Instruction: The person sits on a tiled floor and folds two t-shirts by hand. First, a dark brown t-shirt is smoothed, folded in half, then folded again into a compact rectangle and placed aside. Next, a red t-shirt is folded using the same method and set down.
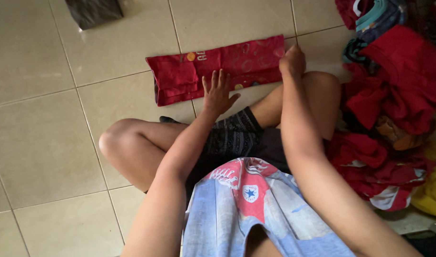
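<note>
Person sits cross-legged on tiled floor, seen from above. Red garment, folded into a long flat strip w/ pale print, lies on the floor just in front of the knees, running left-right, slightly tilted up toward the right.

Left hand: open, fingers spread, palm flat, pressing down on the near edge of the strip approx. mid-length. Not gripping anything.

Right hand: curled closed at the strip's right end, knuckles up; looks pinched on the cloth edge there, though fingertips are hidden under the hand, so exact hold can't be told. Hands are well apart, one at the middle, one at the right end.

Right of the person: heap of clothes, mostly red, some teal and dark pieces at top, touching the right knee. Yellow cloth at the heap's lower right. Dark bag on the floor at top left, well apart from the strip.
</note>
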